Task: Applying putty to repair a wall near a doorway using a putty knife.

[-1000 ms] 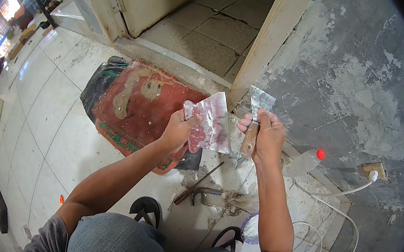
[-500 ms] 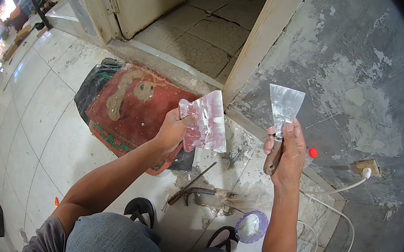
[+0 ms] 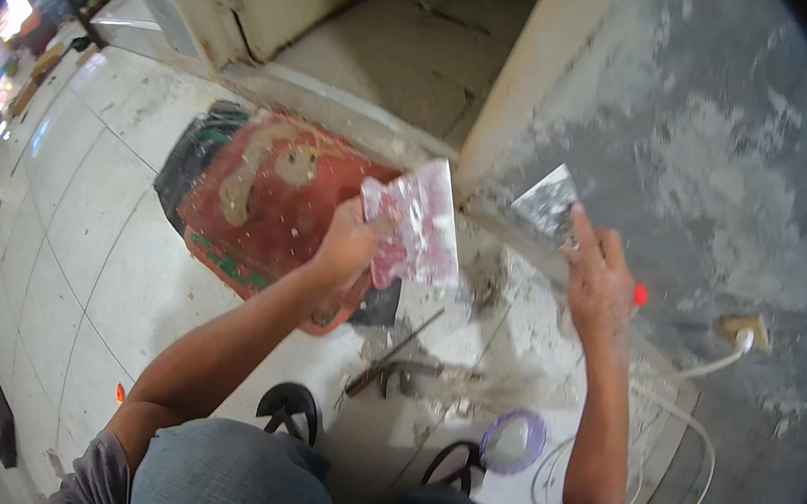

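Note:
My left hand (image 3: 352,241) grips a wide, flat reddish filler spreader (image 3: 417,223) by its handle edge. White paste smears the spreader's face, and its straight pale edge points right. My right hand (image 3: 603,282) is closed round a putty knife, its forefinger stretched along the metal blade (image 3: 550,204). The hand covers the knife's handle. The blade is tilted up and left, close before the grey patched wall (image 3: 725,181); I cannot tell whether it touches. Below, near my right foot, a purple-rimmed tub (image 3: 513,442) holds white paste.
A red mat (image 3: 278,206) lies over a dark one by the door sill. A hammer (image 3: 398,377) and a thin dark-handled tool (image 3: 368,379) rest on the tiles. White cable (image 3: 699,470) runs from a wall socket (image 3: 747,329). A red cap (image 3: 640,294) shows beside my right hand.
My right hand has turned over, back now upward, and its blade has swung leftward. My left hand with the spreader has shifted slightly. The view has moved a little and blurred.

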